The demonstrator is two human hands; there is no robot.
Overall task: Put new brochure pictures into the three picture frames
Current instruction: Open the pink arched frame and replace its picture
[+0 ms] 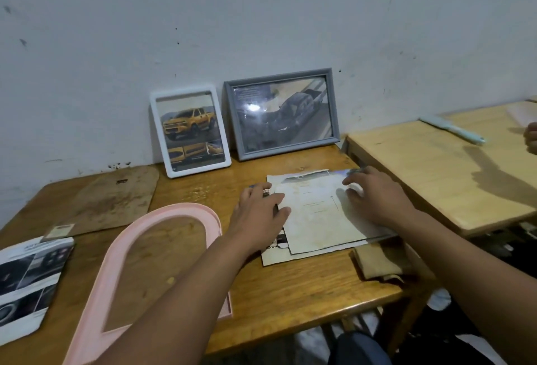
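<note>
We see a brown wooden table [290, 292] pushed against a pale wall [261, 16], with a lighter wooden table [436, 184] butting against its right edge. Across the front left part of the brown table lies an arched pink frame [122, 254], empty, the wood showing through its opening. Behind it, toward the back left corner, lies a flat brown backing board [113, 199]. At the back edge a grey frame [280, 113] leans on the wall with a dark vehicle picture inside, and just to its left a white frame [190, 131] leans too, holding a yellow pickup picture. Near the right edge rests a sheet of paper [316, 213] with what looks like a clear glass pane over it, on top of a torn brochure page [276, 251]. Our left hand [258, 213] presses its flat, spread fingers on the sheet's left edge. Our right hand [374, 196] lies on the sheet's upper right part, fingers loosely extended, gripping nothing. A brochure [29, 280] hangs over the front left edge. A folded tan cloth [377, 263] sits by the front right corner. On the lighter table lies a pale blue tool [453, 130].
</note>
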